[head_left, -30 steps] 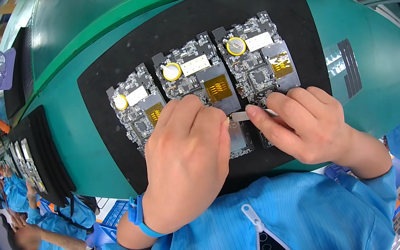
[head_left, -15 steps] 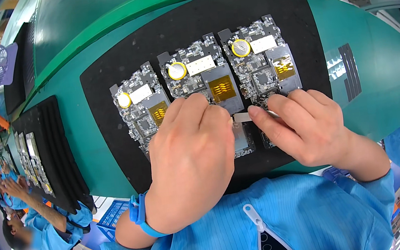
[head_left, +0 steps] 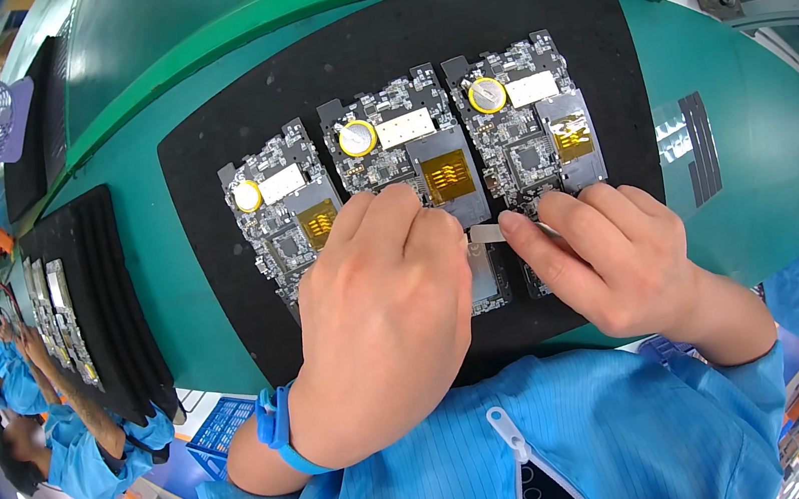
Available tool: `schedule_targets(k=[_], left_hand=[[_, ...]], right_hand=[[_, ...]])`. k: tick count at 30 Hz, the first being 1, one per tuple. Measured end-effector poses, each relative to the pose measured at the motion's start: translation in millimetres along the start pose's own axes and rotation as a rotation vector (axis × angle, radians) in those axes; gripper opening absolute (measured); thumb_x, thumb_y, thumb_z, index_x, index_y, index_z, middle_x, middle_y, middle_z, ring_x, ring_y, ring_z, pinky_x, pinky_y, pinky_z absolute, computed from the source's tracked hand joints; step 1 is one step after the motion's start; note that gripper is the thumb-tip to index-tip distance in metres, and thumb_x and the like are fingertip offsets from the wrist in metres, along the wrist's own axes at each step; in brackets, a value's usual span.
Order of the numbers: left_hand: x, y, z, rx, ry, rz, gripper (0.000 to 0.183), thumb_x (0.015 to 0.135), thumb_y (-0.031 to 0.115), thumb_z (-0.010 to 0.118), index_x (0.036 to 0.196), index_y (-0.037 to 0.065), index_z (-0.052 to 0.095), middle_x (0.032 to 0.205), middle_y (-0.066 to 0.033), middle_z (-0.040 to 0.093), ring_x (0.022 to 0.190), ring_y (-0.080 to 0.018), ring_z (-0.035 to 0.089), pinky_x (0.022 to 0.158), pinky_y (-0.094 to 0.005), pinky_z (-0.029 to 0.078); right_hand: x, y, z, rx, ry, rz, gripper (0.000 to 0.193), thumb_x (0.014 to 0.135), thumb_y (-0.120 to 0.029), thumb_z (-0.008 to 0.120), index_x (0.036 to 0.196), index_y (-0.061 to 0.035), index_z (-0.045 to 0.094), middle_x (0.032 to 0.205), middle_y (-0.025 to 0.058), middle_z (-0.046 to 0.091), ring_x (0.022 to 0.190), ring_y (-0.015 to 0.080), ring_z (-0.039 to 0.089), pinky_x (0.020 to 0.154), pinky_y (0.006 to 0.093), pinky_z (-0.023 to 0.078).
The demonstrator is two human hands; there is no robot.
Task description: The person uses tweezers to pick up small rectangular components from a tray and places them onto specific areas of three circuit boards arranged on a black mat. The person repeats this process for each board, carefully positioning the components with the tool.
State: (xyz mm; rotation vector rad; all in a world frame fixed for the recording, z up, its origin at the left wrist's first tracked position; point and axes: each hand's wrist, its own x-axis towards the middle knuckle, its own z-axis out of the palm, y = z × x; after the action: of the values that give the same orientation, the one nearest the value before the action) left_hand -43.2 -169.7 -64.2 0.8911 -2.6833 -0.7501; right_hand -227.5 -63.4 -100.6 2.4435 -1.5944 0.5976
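Three circuit boards lie side by side on a black foam mat: a left board (head_left: pixel 261 196), a middle board (head_left: pixel 379 111) and a right board (head_left: pixel 530 154). Each carries a yellow-rimmed coin cell, a white block and amber tape. My left hand (head_left: pixel 381 302) is closed over the lower part of the middle board, its fingertips hidden beneath it. Between thumb and forefinger, my right hand (head_left: pixel 612 257) pinches a narrow flat silver-grey strip (head_left: pixel 486 234). One end of the strip points left and reaches close beside my left fingers, over the middle board's lower part.
The black mat (head_left: pixel 211 123) rests on a green table (head_left: pixel 770 150). At right lies a clear sheet with dark strips (head_left: pixel 699 147). Stacked black foam (head_left: pixel 107 288) with more boards stands at left, near a co-worker in blue (head_left: pixel 92 441). A green ledge (head_left: pixel 290 32) borders the back.
My hands keep almost the same pose over the middle board, the strip still pinched on the right. At left, the co-worker's head and arms have shifted slightly.
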Motion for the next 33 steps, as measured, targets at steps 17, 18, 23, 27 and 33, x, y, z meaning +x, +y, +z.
schedule_targets(k=[17,18,23,27,33], left_hand=[[-1.9,-0.8,1.5,-0.006,0.006,-0.001,0.014,0.071,-0.004,0.070,0.079,0.002,0.061,0.076,-0.0109,0.054,0.071,-0.0311,0.056,0.061,-0.0408,0.045],[-1.3,-0.4,0.6,-0.006,-0.003,-0.003,0.014,0.071,-0.004,0.071,0.079,0.002,0.061,0.076,-0.0109,0.054,0.071,-0.0311,0.056,0.061,-0.0408,0.045],[-1.3,0.1,-0.3,-0.011,-0.010,-0.018,0.014,0.070,-0.005,0.071,0.079,0.002,0.061,0.076,-0.0108,0.054,0.070,-0.0308,0.056,0.061,-0.0407,0.045],[-2.7,-0.6,0.6,-0.012,0.005,-0.018,0.014,0.071,-0.005,0.070,0.079,0.002,0.061,0.075,-0.0106,0.053,0.069,-0.0306,0.056,0.060,-0.0409,0.045],[-2.2,0.1,0.7,-0.018,0.000,-0.016,0.014,0.071,-0.005,0.070,0.079,0.002,0.060,0.075,-0.0110,0.053,0.069,-0.0308,0.055,0.060,-0.0409,0.044]], right_hand=[[-5.1,-0.2,3.3,0.025,0.016,0.028,0.031,0.071,-0.014,0.067,0.100,-0.0035,0.071,0.090,0.0046,0.062,0.062,0.0110,0.050,0.046,0.0231,0.034],[-6.5,-0.4,4.0,0.023,0.027,0.030,0.030,0.071,-0.014,0.067,0.099,-0.0037,0.071,0.090,0.0049,0.062,0.062,0.0110,0.050,0.046,0.0231,0.034],[-3.6,-0.9,5.2,0.013,0.049,0.022,0.029,0.072,-0.013,0.068,0.099,-0.0043,0.071,0.091,0.0054,0.063,0.061,0.0109,0.050,0.047,0.0230,0.034],[-1.9,-2.7,5.1,0.030,0.032,0.027,0.030,0.072,-0.013,0.068,0.100,-0.0044,0.071,0.091,0.0053,0.064,0.061,0.0110,0.050,0.047,0.0230,0.033],[-2.9,-1.6,4.3,0.023,0.028,0.025,0.030,0.072,-0.014,0.068,0.100,-0.0044,0.071,0.091,0.0051,0.063,0.062,0.0111,0.050,0.047,0.0232,0.033]])
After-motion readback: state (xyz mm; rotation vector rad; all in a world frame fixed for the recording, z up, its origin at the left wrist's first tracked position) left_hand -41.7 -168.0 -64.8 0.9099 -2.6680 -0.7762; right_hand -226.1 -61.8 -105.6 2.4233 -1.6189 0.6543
